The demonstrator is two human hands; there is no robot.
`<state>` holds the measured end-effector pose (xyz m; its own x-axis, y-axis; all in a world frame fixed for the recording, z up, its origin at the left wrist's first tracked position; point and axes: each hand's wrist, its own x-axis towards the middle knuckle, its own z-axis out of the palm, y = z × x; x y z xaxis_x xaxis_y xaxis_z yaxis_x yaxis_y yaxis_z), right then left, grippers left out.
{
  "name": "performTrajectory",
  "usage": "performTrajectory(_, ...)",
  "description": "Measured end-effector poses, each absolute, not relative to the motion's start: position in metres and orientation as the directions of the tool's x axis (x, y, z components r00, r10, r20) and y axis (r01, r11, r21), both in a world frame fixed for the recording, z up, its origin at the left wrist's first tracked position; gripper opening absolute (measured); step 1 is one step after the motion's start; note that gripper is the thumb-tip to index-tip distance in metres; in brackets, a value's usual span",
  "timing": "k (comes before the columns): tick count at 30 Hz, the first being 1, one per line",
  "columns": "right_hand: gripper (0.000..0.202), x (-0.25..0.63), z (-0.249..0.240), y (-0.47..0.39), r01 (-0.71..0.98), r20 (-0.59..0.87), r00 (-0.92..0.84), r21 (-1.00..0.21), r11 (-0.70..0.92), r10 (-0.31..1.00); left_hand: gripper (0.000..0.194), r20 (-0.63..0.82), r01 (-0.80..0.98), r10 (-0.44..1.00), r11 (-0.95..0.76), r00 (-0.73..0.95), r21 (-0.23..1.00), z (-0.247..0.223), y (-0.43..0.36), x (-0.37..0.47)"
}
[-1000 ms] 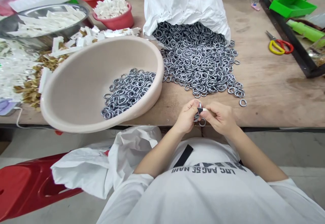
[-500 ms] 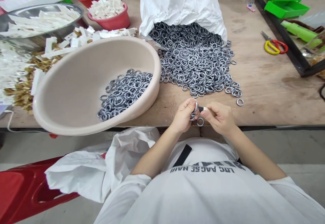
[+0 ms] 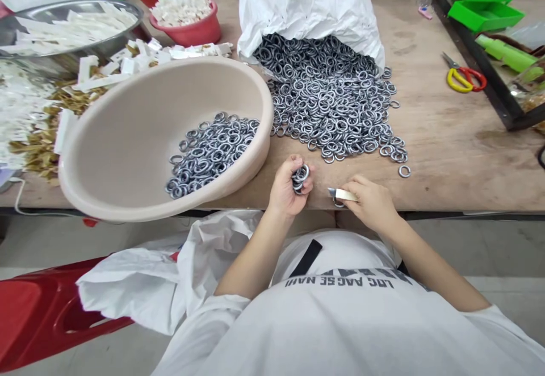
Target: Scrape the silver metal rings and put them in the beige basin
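Several grey rings (image 3: pixel 300 178) are clasped in my left hand (image 3: pixel 288 188), beside the beige basin. My right hand (image 3: pixel 372 203) pinches a small white-handled blade (image 3: pixel 344 195) near the table's front edge. One ring, partly hidden, lies under the blade. More grey rings (image 3: pixel 208 151) lie in the tilted beige basin (image 3: pixel 128 120) on the left. A large heap of the same rings (image 3: pixel 332 109) spreads from the mouth of a white sack (image 3: pixel 309 1). A single ring (image 3: pixel 404 171) sits apart, right of the heap.
Scissors (image 3: pixel 464 79) lie at the right, near a black frame (image 3: pixel 481 63) and green trays (image 3: pixel 485 16). A steel bowl (image 3: pixel 72 61), a red bowl (image 3: pixel 191 32) and white strips (image 3: pixel 136 58) are at the back left. A red stool (image 3: pixel 34 313) stands below the table.
My hands have moved apart. My left hand has shifted left with the rings, and the white-handled blade now shows in my right hand, slightly lower.
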<state>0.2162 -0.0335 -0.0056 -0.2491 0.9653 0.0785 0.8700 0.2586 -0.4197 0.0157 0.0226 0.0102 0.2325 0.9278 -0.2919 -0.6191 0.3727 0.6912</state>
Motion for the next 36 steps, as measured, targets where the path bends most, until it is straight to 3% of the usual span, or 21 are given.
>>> performTrajectory(3, 0.018, 0.22, -0.004, -0.026, 0.919, 0.121, -0.135, -0.355, 0.17, 0.983, 0.028, -0.327, -0.61, 0.911, 0.41, 0.249, 0.678, 0.01, 0.02, 0.016)
performTrajectory(7, 0.022, 0.222, -0.005, -0.019, 0.946, 0.157, -0.079, -0.3, 0.123, 0.985, 0.025, -0.421, -0.626, 0.845, 0.529, 0.33, 0.573, 0.01, 0.02, 0.015)
performTrajectory(9, 0.021, 0.223, -0.006, -0.017, 0.938, 0.157, -0.074, -0.325, 0.122, 0.985, 0.025, -0.43, -0.626, 0.831, 0.551, 0.353, 0.552, 0.009, 0.018, 0.018)
performTrajectory(11, 0.019, 0.223, -0.008, -0.014, 0.899, 0.169, -0.059, -0.419, 0.126, 0.984, 0.026, -0.391, -0.588, 0.864, 0.502, 0.316, 0.634, 0.007, 0.015, 0.023)
performTrajectory(15, 0.016, 0.214, -0.004, -0.011, 0.636, 0.205, 0.01, -0.757, 0.152, 0.979, 0.032, -0.189, -0.301, 0.958, 0.249, 0.214, 0.92, 0.002, 0.004, 0.04)
performTrajectory(19, 0.018, 0.194, 0.006, -0.017, 0.301, 0.211, 0.124, -0.939, 0.165, 0.97, 0.033, -0.008, -0.111, 0.97, 0.036, 0.244, 0.993, 0.001, -0.005, 0.051)
performTrajectory(23, 0.023, 0.187, 0.011, -0.021, 0.01, 0.142, 0.054, -0.99, 0.142, 0.988, 0.038, -0.064, -0.247, 0.954, 0.14, 0.293, 0.959, 0.001, -0.006, 0.052)
performTrajectory(26, 0.028, 0.191, 0.01, -0.019, -0.088, 0.109, -0.046, -0.991, 0.105, 0.993, 0.04, -0.145, -0.355, 0.903, 0.301, 0.404, 0.885, 0.001, -0.007, 0.052)
performTrajectory(31, 0.024, 0.196, 0.01, -0.018, -0.035, 0.112, -0.011, -0.993, 0.111, 0.994, 0.041, -0.157, -0.393, 0.851, 0.385, 0.501, 0.835, 0.0, -0.008, 0.054)
performTrajectory(34, 0.021, 0.2, 0.01, -0.024, 0.244, 0.269, 0.042, -0.937, 0.251, 0.962, 0.039, -0.154, -0.418, 0.855, 0.39, 0.495, 0.82, -0.003, -0.007, 0.053)
performTrajectory(36, 0.02, 0.204, 0.009, -0.03, 0.427, 0.363, -0.023, -0.839, 0.337, 0.932, 0.039, -0.158, -0.431, 0.862, 0.39, 0.482, 0.814, -0.006, -0.005, 0.053)
